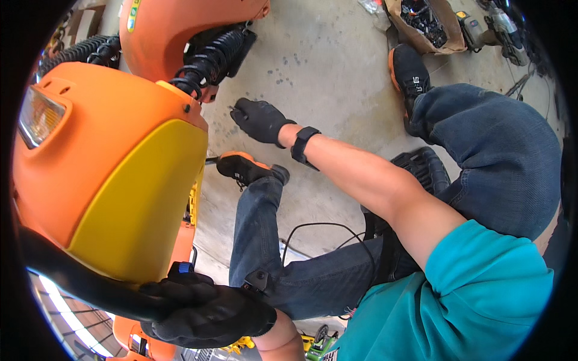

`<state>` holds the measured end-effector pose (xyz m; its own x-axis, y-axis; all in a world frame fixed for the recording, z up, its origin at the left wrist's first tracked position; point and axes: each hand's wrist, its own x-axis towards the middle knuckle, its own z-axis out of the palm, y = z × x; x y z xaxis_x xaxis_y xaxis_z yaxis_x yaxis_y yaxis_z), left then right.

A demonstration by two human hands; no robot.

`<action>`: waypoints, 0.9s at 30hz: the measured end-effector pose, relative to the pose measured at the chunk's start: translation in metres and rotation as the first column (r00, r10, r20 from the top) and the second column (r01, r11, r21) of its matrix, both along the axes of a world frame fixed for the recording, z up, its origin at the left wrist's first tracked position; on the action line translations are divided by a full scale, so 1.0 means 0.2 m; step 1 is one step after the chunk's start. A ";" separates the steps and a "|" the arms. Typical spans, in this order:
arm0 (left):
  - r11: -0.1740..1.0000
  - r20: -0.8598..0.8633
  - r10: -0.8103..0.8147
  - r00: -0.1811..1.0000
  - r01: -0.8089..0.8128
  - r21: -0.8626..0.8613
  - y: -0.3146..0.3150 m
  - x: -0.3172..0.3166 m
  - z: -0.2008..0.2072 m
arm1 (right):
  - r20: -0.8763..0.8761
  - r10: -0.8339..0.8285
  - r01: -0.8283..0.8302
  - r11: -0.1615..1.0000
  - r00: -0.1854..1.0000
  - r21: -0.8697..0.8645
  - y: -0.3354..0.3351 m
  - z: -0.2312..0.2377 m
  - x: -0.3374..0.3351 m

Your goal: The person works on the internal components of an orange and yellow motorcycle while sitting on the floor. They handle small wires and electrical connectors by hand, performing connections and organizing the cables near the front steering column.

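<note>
My left hand (208, 314), in a black glove, is wrapped around a black handlebar (90, 280) at the lower left. Above that bar stands an orange body panel (111, 129) with a yellow side section (141, 201) and a clear headlight (41, 117). My right hand (259, 120), also gloved in black, is held over the floor with its fingers closed. A small dark tip shows at the fingers; what it belongs to is too small to tell. Nearest this hand are a black coil-spring shock absorber (214, 63) and an orange fender (168, 36).
A paper bag (421, 27) full of small dark parts stands at the upper right, beside a grey and yellow power tool (475, 30). Small round marks (286, 72) dot the concrete floor (343, 78). A black cable (325, 224) loops near my legs.
</note>
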<state>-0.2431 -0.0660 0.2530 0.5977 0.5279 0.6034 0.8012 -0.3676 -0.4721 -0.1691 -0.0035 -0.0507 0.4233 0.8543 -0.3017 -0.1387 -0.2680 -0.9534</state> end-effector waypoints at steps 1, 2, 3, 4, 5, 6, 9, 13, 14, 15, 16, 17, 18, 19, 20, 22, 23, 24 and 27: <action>0.999 -0.055 0.022 0.998 -0.020 0.034 0.00 0.00 0.00 | 0.182 0.052 -0.040 0.997 0.982 -0.073 -0.01 0.02 -0.03; 0.997 -0.104 0.039 0.994 -0.032 0.075 -0.01 0.00 0.00 | 0.230 -0.021 0.032 0.999 0.973 -0.044 -0.02 0.03 -0.04; 0.998 -0.058 0.041 0.997 -0.038 0.045 -0.01 0.01 0.00 | 0.257 -0.041 0.049 0.998 0.965 -0.024 -0.01 0.04 -0.05; 0.999 -0.012 0.044 0.999 -0.043 0.011 -0.01 0.00 0.00 | 0.290 -0.078 0.083 0.997 0.954 -0.002 -0.01 0.05 -0.05; 0.998 -0.011 0.065 0.998 -0.065 0.008 -0.02 0.00 0.00 | 0.307 -0.086 0.088 0.996 0.948 0.009 0.00 0.05 -0.05; 1.000 -0.010 0.028 1.000 -0.028 0.004 -0.01 -0.01 0.00 | 0.332 -0.110 0.105 0.994 0.937 0.031 0.01 0.05 -0.04; 0.997 -0.130 -0.015 0.991 0.025 0.076 0.00 -0.03 0.02 | 0.371 -0.121 0.106 0.993 0.921 0.060 0.05 0.06 -0.02; 0.996 0.170 -0.019 0.985 0.033 -0.077 -0.01 -0.04 0.00 | 0.390 -0.080 0.074 0.997 0.917 0.029 0.08 0.08 0.00; 0.991 0.244 0.014 0.970 0.018 -0.129 -0.02 -0.03 -0.01 | 0.390 -0.074 0.074 0.997 0.918 0.016 0.09 0.09 0.00; 0.993 0.237 0.002 0.972 0.025 -0.112 -0.02 -0.03 -0.01 | 0.389 -0.067 0.072 0.997 0.919 0.002 0.09 0.09 0.00; 0.998 0.143 0.005 0.990 0.003 -0.056 -0.02 -0.03 -0.01 | 0.388 -0.058 0.068 0.998 0.920 -0.012 0.09 0.09 -0.01; 0.999 -0.008 0.009 1.000 -0.009 0.032 -0.02 -0.03 -0.01 | 0.394 -0.057 0.066 0.998 0.917 -0.010 0.09 0.10 -0.01; 0.999 -0.023 -0.020 1.000 0.020 0.032 -0.02 -0.03 -0.01 | 0.400 -0.054 0.063 0.998 0.915 -0.009 0.10 0.10 -0.01; 0.997 -0.095 -0.050 0.994 0.056 0.061 0.00 -0.03 0.01 | 0.402 -0.041 0.052 0.998 0.915 -0.018 0.10 0.10 -0.01; 0.989 -0.195 -0.041 0.980 0.067 0.129 0.00 -0.04 0.01 | 0.400 -0.052 0.059 0.998 0.915 -0.004 0.10 0.10 -0.01; 0.991 -0.180 -0.095 0.979 0.110 0.077 0.01 -0.04 0.02 | 0.386 -0.043 0.049 0.999 0.922 -0.005 0.10 0.10 -0.01; 0.988 -0.201 -0.093 0.975 0.116 0.106 0.01 -0.05 0.02 | 0.377 -0.043 0.049 0.999 0.925 -0.007 0.10 0.10 0.00; 0.994 -0.091 -0.104 0.990 0.107 0.024 0.01 -0.05 0.02 | 0.366 -0.033 0.043 0.999 0.930 -0.019 0.10 0.11 0.00; 0.993 0.104 -0.074 0.992 0.083 -0.088 0.01 -0.05 0.01 | 0.363 -0.036 0.050 0.998 0.931 -0.030 0.10 0.12 0.01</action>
<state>-0.2531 -0.0642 0.2541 0.5784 0.5374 0.6137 0.8098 -0.4693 -0.3521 -0.1679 0.0156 -0.0269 0.5457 0.8238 -0.1532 0.2017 -0.3066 -0.9302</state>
